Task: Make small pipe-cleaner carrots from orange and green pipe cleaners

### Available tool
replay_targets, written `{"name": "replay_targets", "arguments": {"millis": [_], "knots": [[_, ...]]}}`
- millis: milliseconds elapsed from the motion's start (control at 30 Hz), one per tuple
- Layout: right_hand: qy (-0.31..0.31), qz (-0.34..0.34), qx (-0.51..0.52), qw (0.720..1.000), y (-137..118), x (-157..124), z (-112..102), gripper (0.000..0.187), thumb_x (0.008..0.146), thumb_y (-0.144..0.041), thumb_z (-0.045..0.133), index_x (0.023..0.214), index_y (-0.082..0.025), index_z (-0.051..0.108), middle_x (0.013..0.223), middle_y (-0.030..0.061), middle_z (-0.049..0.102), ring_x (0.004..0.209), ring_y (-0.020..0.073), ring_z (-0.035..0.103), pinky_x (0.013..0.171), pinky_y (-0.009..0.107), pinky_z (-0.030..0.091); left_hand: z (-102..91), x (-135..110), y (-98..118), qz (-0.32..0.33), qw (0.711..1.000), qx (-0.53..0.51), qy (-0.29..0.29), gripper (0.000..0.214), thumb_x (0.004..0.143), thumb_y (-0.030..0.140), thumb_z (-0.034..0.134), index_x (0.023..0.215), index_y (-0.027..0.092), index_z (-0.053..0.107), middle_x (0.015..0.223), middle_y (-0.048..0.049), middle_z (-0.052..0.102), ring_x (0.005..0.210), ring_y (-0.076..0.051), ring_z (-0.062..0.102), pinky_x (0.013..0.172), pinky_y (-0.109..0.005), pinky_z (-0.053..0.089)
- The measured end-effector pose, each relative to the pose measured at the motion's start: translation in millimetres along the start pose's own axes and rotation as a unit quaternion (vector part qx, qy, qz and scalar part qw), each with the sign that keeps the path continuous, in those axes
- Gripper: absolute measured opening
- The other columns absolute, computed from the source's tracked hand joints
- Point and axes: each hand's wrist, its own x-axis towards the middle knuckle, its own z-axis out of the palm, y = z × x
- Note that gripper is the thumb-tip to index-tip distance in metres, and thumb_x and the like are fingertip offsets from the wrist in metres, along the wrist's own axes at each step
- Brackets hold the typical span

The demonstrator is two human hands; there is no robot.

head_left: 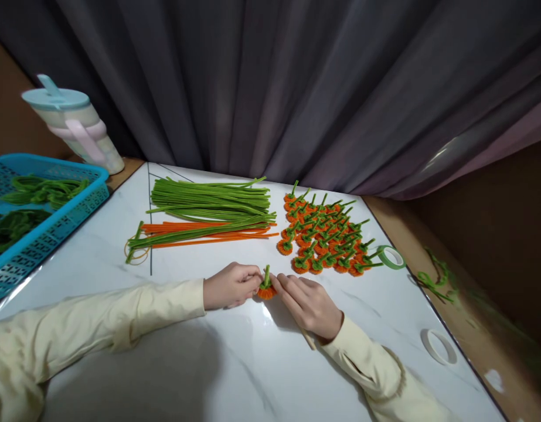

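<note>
Both hands meet at a small orange pipe-cleaner pumpkin (266, 289) with a green stem, resting on the white marble-look table (173, 351). My left hand (230, 285) is curled, its fingertips pinching the pumpkin's left side. My right hand (306, 303) pinches the right side and also holds a thin wooden stick (308, 338) that pokes out under the palm. Just beyond lies a pile of finished pumpkins (325, 234). Green pipe cleaners (211, 200) and orange pipe cleaners (208, 230) lie in bundles further left.
A blue basket (41, 234) with green pipe cleaners stands at the left edge, and a lidded pitcher (77, 126) behind it. A green tape roll (391, 257) and a white tape roll (438, 346) lie to the right. A dark curtain hangs behind.
</note>
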Motion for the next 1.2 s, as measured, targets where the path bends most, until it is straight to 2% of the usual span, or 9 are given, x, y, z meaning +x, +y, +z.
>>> {"name": "replay_targets", "arguments": {"millis": [167, 267, 467, 600, 667, 800, 900, 1033, 1200], "knots": [[0.004, -0.040, -0.031, 0.999, -1, 0, 2, 0.027, 0.088, -0.003, 0.032, 0.098, 0.000, 0.057, 0.085, 0.0171, 0.063, 0.072, 0.0200, 0.059, 0.049, 0.029, 0.043, 0.3, -2, 2, 0.014, 0.998, 0.068, 0.004, 0.019, 0.081, 0.031, 0.041, 0.067, 0.019, 0.040, 0.036, 0.0125, 0.031, 0.025, -0.004, 0.027, 0.028, -0.015, 0.022], [-0.004, -0.040, -0.020, 0.999, -2, 1, 4, 0.027, 0.088, -0.003, 0.032, 0.097, 0.002, 0.057, 0.082, 0.0169, 0.063, 0.070, 0.0198, 0.060, 0.049, 0.029, 0.045, 1.1, -4, 5, 0.050, 0.987, 0.149, 0.020, 0.018, 0.081, 0.025, 0.037, 0.064, 0.019, 0.038, 0.035, 0.0117, 0.031, 0.027, -0.004, 0.027, 0.031, -0.015, 0.021], [-0.003, -0.039, -0.002, 0.999, -6, 2, 5, 0.027, 0.088, -0.003, 0.031, 0.096, 0.001, 0.056, 0.079, 0.0154, 0.063, 0.065, 0.0184, 0.059, 0.049, 0.028, 0.047, 0.1, -5, 0, 0.213, 0.920, 0.324, 0.054, 0.019, 0.084, 0.021, 0.034, 0.066, 0.018, 0.040, 0.048, 0.0079, 0.035, 0.041, -0.006, 0.031, 0.043, -0.017, 0.026], [0.005, -0.045, 0.004, 0.999, -7, 3, 5, 0.024, 0.087, -0.003, 0.032, 0.096, -0.001, 0.055, 0.075, 0.0139, 0.062, 0.064, 0.0187, 0.059, 0.048, 0.028, 0.046, 1.0, -6, -4, 0.278, 0.883, 0.375, 0.060, 0.020, 0.087, 0.019, 0.031, 0.069, 0.019, 0.039, 0.054, 0.0070, 0.035, 0.042, -0.007, 0.032, 0.044, -0.019, 0.026], [0.005, -0.027, 0.019, 0.999, -6, 2, 6, 0.025, 0.088, -0.003, 0.031, 0.100, -0.001, 0.052, 0.075, 0.0138, 0.062, 0.064, 0.0185, 0.058, 0.047, 0.028, 0.045, 1.4, -6, -3, 0.276, 0.883, 0.374, 0.057, 0.019, 0.088, 0.019, 0.031, 0.070, 0.019, 0.039, 0.054, 0.0072, 0.034, 0.042, -0.007, 0.032, 0.044, -0.019, 0.026], [0.004, 0.053, 0.068, 0.996, -4, -2, 8, 0.031, 0.090, -0.006, 0.031, 0.119, -0.004, 0.042, 0.083, 0.0128, 0.063, 0.068, 0.0171, 0.058, 0.052, 0.028, 0.046, 0.7, -6, 1, 0.230, 0.912, 0.334, 0.063, 0.020, 0.088, 0.020, 0.032, 0.069, 0.019, 0.038, 0.051, 0.0081, 0.034, 0.042, -0.006, 0.031, 0.045, -0.018, 0.027], [0.013, 0.088, 0.110, 0.990, -4, -5, 11, 0.038, 0.089, -0.008, 0.034, 0.127, -0.008, 0.035, 0.088, 0.0123, 0.063, 0.072, 0.0170, 0.058, 0.055, 0.027, 0.046, 0.0, -6, 3, 0.219, 0.922, 0.315, 0.060, 0.022, 0.088, 0.021, 0.033, 0.067, 0.019, 0.037, 0.051, 0.0081, 0.033, 0.043, -0.006, 0.031, 0.045, -0.018, 0.027], [0.016, 0.107, 0.160, 0.981, -4, -9, 14, 0.046, 0.085, -0.003, 0.032, 0.131, -0.010, 0.034, 0.092, 0.0123, 0.062, 0.077, 0.0184, 0.059, 0.056, 0.028, 0.048, -0.1, -7, 3, 0.221, 0.922, 0.314, 0.053, 0.021, 0.088, 0.022, 0.031, 0.069, 0.019, 0.038, 0.053, 0.0074, 0.036, 0.045, -0.007, 0.035, 0.046, -0.018, 0.029], [0.029, 0.179, 0.230, 0.956, -4, -9, 13, 0.046, 0.085, -0.006, 0.034, 0.129, -0.014, 0.039, 0.103, 0.0133, 0.059, 0.092, 0.0192, 0.059, 0.068, 0.028, 0.052, -0.4, -6, -1, 0.223, 0.926, 0.295, 0.073, 0.022, 0.090, 0.025, 0.030, 0.071, 0.019, 0.040, 0.049, 0.0081, 0.040, 0.042, -0.007, 0.038, 0.046, -0.018, 0.031]]}}
